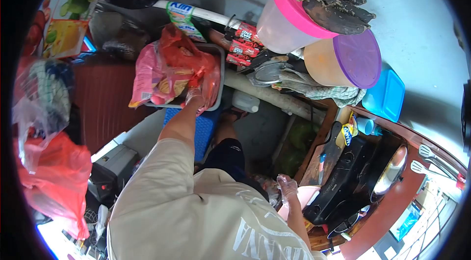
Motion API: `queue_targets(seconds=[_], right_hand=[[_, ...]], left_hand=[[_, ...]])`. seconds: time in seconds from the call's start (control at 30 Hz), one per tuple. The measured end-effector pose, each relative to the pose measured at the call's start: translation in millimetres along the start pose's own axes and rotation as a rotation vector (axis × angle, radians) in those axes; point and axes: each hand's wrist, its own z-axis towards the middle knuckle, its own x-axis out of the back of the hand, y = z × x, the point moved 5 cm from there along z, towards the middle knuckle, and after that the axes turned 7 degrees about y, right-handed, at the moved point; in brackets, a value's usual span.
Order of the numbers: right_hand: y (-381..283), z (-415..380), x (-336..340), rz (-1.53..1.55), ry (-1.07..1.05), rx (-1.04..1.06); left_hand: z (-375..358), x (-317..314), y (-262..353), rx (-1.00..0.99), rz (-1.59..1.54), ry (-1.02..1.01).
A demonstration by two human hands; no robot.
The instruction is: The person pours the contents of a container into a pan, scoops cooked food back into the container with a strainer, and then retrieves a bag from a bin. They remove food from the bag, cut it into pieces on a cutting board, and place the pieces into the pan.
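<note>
My left hand (195, 97), in a clear plastic glove, reaches into a grey bin (222, 59) and touches a red plastic bag (179, 46). Its fingers are hidden by the bag. Beside it in the bin leans a pink printed package (147, 76). My right hand (287, 185), gloved too, is held low by my side with its fingers apart and nothing visible in them. Right by it is a pale pink tub (306, 195), partly covered by my forearm. A bag of clear plastic (265, 185) lies near that hand, mostly hidden by my shirt.
A blue stool (205, 130) stands below the bin. To the right are a black stove (338, 176) and a knife (321, 169) on a board. Overripe bananas (336, 2) top a pink-lidded container (284, 22). Red bags (56, 181) hang at left.
</note>
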Motion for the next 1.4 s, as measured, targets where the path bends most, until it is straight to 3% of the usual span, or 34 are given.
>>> queue_targets(seconds=[0.07,0.23,0.3,0.43,0.53,0.63,0.7,0.77,0.9,1.0,1.03,1.1,1.13,1.23,1.27,1.3,1.37,1.4], right_hand=[[4,2,-3,0.116,0.001,-0.028],[28,12,-18,-0.059,0.069,-0.056],[22,7,-24,-0.118,0.062,0.033],[-8,-17,-38,-0.155,0.039,-0.057],[-31,-40,-45,0.006,-0.028,-0.191],[-22,-34,-41,0.085,-0.064,-0.16],[-23,-27,-33,-0.086,-0.029,-0.09],[-29,-25,-29,-0.066,-0.041,-0.077],[-38,-13,-27,-0.12,-0.029,-0.022],[-47,-9,-32,-0.121,-0.017,-0.017],[-40,-7,-33,-0.114,-0.017,-0.016],[-48,-5,-35,-0.182,-0.015,0.046],[-53,-6,-35,-0.171,-0.011,0.046],[-70,-13,-35,-0.155,-0.018,0.029],[-75,-15,-33,-0.165,-0.002,0.036],[-76,-18,-32,-0.173,0.015,0.042],[-72,-19,-31,-0.12,0.04,0.079],[-74,-22,-29,-0.112,0.042,0.071]], left_hand=[[12,-12,-3,0.142,-0.051,0.018],[39,-27,-4,0.335,-0.108,0.091],[47,-27,-4,0.265,-0.048,0.102],[47,-25,-8,0.132,0.069,0.131],[40,-17,-7,0.045,0.144,0.142],[32,0,-5,0.016,0.055,0.021],[37,4,-18,0.081,-0.017,0.151],[35,5,-14,-0.242,0.07,-0.056],[15,36,-13,-0.191,0.116,-0.187],[-19,64,-17,-0.353,-0.125,0.139],[-28,68,-20,-0.358,-0.12,0.143],[-48,87,-25,-0.278,-0.396,0.214],[-36,73,-38,-0.346,-0.419,0.38],[-2,45,-63,-0.424,-0.634,0.378],[-77,111,-23,-0.073,-1.346,0.086],[-80,114,-24,-0.091,-1.336,0.08],[-79,110,-31,0.079,-1.662,-0.042],[-91,125,-26,-0.039,-1.715,-0.091]])
